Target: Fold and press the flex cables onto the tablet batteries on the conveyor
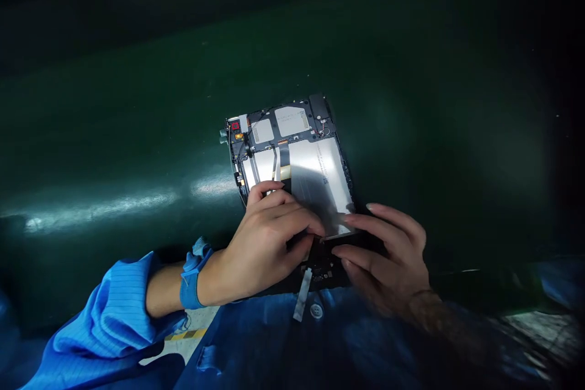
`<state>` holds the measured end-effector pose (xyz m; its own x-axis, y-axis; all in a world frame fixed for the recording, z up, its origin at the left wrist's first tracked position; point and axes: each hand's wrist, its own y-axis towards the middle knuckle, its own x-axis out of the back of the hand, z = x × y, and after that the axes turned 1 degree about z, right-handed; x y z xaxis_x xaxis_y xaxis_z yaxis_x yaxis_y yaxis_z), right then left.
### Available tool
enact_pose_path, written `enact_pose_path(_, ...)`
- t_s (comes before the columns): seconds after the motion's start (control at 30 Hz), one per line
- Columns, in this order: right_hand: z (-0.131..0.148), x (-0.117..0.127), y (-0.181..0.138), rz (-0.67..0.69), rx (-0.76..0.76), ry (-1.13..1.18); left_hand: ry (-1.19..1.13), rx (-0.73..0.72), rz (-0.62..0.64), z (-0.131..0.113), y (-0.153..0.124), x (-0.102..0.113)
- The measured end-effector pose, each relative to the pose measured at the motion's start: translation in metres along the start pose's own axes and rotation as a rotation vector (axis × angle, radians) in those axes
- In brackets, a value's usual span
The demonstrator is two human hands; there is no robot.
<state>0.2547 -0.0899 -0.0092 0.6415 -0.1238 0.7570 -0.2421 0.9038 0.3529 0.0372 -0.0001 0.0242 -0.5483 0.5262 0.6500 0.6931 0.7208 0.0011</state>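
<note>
An opened tablet (297,158) lies back-side up on a dark green mat, its silver battery and grey shielded boards exposed. My left hand (265,244) rests over the tablet's near left part, fingers curled with the tips pressed on the battery's lower edge. My right hand (388,256) lies at the near right corner, fingers stretched along the tablet's lower edge, touching it. A small silver strip (302,292) hangs off the tablet's near edge between my hands. A blue band (192,274) wraps my left wrist.
The green mat (137,152) spreads wide to the left, right and back, with a light glare at the left. My blue coat (283,341) fills the near edge. A strip of floor with yellow marking (187,335) shows below.
</note>
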Motion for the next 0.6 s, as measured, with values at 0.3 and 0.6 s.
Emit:
enact_pose_path(0.3, 0.001, -0.005, 0.0, 0.0, 0.053, -0.079, 0.017, -0.023, -0.017, 0.001, 0.002, -0.003)
enact_pose_path(0.6, -0.002, -0.017, -0.002, -0.106, 0.071, -0.075, -0.016, -0.051, 0.0, 0.003, 0.0, -0.001)
